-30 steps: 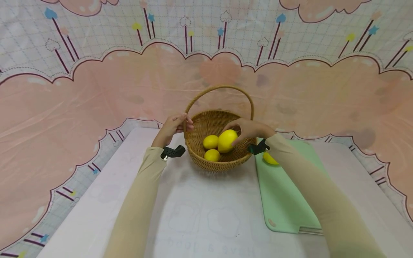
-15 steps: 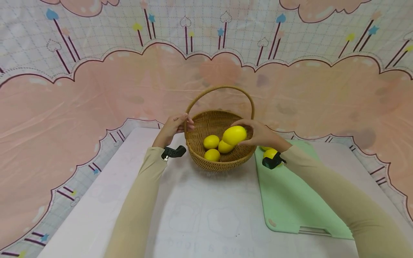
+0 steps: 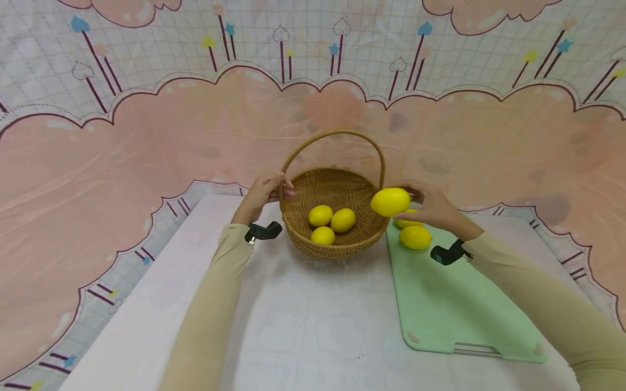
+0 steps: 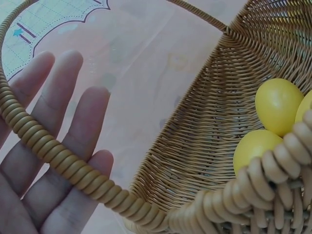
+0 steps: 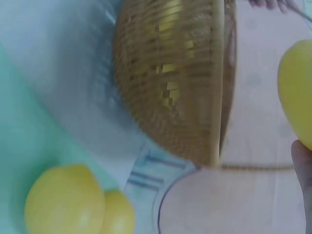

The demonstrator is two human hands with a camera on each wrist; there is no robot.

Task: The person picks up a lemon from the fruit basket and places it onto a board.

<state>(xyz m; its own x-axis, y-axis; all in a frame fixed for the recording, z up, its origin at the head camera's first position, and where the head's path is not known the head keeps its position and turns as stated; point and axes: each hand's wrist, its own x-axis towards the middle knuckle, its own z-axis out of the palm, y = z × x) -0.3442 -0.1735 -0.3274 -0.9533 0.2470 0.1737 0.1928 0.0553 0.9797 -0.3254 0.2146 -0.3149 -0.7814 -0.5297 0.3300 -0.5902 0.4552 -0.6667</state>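
Note:
A yellow lemon (image 3: 390, 202) is held up in my right hand (image 3: 432, 205), pinched between thumb and fingers just outside the right rim of a wicker basket (image 3: 326, 251). The right wrist view has part of this lemon (image 5: 298, 92) at its right edge, a fingertip against it. At the basket's left side, my left hand (image 3: 261, 196) holds the lower end of the arched handle (image 3: 337, 131). Seen from the left wrist, the fingers (image 4: 87, 124) lie behind the wrapped handle (image 4: 63, 163). Three lemons (image 3: 343, 220) are grouped inside the basket.
To the right lies a pale green cutting board (image 3: 455, 304) with two lemons on it, the nearer lemon (image 3: 415, 237) partly in front of the farther lemon (image 3: 407, 219). A white table (image 3: 293, 326) bears everything, and a patterned pink cloth (image 3: 195, 141) hangs behind.
My right hand has lifted the lemon out of the basket and carried it rightward past the rim. The board's lemons have come into fuller view. The left hand stays put.

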